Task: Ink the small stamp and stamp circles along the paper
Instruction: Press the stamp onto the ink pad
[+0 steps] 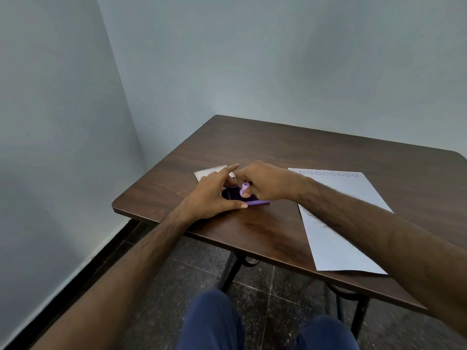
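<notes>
Right hand [265, 183] grip presses stamp [244, 189] onto ink pad [255, 202].

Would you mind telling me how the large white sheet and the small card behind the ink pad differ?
The large white sheet is far bigger than the small card. The sheet carries a row of stamped circles along its far edge, while no such row shows on the card. The sheet lies at the person's right, partly under the right forearm; the card sits beyond the left hand, which hides part of it. Both are pale and lie flat on the table.
</notes>
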### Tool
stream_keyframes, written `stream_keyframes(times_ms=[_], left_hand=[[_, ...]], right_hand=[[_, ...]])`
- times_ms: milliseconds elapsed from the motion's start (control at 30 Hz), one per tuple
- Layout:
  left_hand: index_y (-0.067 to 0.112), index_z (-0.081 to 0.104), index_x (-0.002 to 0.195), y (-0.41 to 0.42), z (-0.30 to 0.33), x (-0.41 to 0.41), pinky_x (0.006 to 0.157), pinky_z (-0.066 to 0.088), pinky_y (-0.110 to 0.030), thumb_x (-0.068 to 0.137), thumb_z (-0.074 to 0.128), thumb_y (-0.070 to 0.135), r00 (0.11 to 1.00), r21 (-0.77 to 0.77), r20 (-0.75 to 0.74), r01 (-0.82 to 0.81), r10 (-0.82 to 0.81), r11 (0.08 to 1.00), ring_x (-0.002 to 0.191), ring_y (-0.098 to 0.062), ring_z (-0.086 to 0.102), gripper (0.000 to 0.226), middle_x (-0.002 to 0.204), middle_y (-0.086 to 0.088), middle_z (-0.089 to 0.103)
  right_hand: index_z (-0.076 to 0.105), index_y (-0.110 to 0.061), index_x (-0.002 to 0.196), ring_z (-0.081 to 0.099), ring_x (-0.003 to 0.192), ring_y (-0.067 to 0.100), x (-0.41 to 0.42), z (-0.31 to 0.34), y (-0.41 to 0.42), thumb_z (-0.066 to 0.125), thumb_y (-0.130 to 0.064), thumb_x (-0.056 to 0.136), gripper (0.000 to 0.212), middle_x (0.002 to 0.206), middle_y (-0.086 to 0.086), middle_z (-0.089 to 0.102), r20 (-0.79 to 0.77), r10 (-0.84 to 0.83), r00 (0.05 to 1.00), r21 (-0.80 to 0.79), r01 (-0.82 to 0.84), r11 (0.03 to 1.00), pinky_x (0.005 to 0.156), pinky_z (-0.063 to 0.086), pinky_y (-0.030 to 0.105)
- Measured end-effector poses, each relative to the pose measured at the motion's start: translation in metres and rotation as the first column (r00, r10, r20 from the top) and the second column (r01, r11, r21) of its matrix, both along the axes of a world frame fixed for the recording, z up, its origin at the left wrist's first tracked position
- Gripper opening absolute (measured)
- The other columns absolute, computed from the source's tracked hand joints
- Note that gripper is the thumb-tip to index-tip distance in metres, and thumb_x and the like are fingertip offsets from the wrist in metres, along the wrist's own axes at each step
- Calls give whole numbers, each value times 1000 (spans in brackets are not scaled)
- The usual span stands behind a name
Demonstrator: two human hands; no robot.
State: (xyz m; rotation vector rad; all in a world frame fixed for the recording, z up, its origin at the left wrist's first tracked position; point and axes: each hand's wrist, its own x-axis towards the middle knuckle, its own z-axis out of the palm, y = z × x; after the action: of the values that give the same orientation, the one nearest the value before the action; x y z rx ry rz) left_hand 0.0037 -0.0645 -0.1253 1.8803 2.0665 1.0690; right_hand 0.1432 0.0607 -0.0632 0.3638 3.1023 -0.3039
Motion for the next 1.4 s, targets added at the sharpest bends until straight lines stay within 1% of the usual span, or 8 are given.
stream_keyframes(times_ms=[133, 300, 567, 733, 933, 1133, 1300, 1400], left_hand=[[17, 36, 152, 0, 1, 0, 100, 49, -47, 70, 88, 44, 1000, -5, -12, 8, -8, 1000, 111, -21, 64, 101, 116, -4, 71], [17, 36, 153, 0, 3, 2, 101, 49, -46, 70, 88, 45, 1000, 0, -16, -3, 3, 1000, 114, -21, 63, 102, 126, -7, 67], [16, 38, 152, -1, 1, 2, 99, 50, -44, 69, 90, 43, 1000, 29, -24, -8, 8, 1000, 110, -20, 64, 101, 118, -5, 69], [16, 37, 152, 0, 2, 1, 101, 49, -45, 69, 89, 44, 999, 16, -32, -9, 10, 1000, 114, -21, 63, 102, 127, -7, 67], [18, 37, 153, 0, 0, 1, 100, 50, -45, 70, 88, 46, 999, 16, -44, -14, 15, 1000, 111, -20, 63, 101, 120, -4, 70], [18, 37, 153, 0, 0, 1, 103, 47, -48, 70, 87, 49, 997, 13, -75, -29, 30, 999, 113, -20, 63, 101, 123, -5, 69], [16, 37, 153, 0, 0, -1, 101, 46, -50, 72, 86, 48, 996, 27, -85, -2, 5, 1000, 113, -19, 63, 100, 118, -2, 71], [21, 34, 154, 1, -2, -2, 105, 42, -47, 73, 81, 55, 992, 30, -123, -26, 29, 999, 116, -15, 62, 100, 120, 5, 71]], right_hand=[[49, -24, 76, 50, 63, 8, -3, -5, 0, 68, -21, 92, 25, 77, -2, 57, -4, -47, 999, 3, 47, 999, 55, 32, 22], [57, -12, 85, 58, 83, 24, 3, 1, 2, 65, -7, 90, 10, 93, 8, 65, -16, 84, 996, -52, -85, 995, 74, 47, 35], [47, -26, 73, 52, 71, 17, -1, -8, 2, 67, -15, 90, 29, 85, 3, 61, -34, 5, 999, -20, -5, 1000, 65, 39, 33], [50, -17, 76, 52, 74, 19, 4, -5, 3, 66, -5, 87, 22, 83, 4, 60, -46, 56, 997, -64, -58, 996, 68, 44, 36], [38, -32, 67, 45, 63, 7, -3, -13, 4, 67, -16, 90, 41, 72, -8, 51, -47, -17, 999, -59, 14, 998, 58, 32, 24], [52, -14, 76, 51, 72, 18, 4, -6, 5, 66, -5, 87, 20, 85, 12, 65, -49, 38, 998, -114, -43, 993, 65, 42, 32], [42, -27, 66, 51, 68, 16, 7, -13, -3, 67, -12, 89, 37, 78, 2, 59, -128, -74, 989, -145, 55, 988, 64, 43, 35], [60, -14, 80, 54, 70, 14, 18, -15, -3, 65, -13, 92, 13, 84, 4, 65, -222, -156, 963, -234, 103, 967, 66, 43, 33]])
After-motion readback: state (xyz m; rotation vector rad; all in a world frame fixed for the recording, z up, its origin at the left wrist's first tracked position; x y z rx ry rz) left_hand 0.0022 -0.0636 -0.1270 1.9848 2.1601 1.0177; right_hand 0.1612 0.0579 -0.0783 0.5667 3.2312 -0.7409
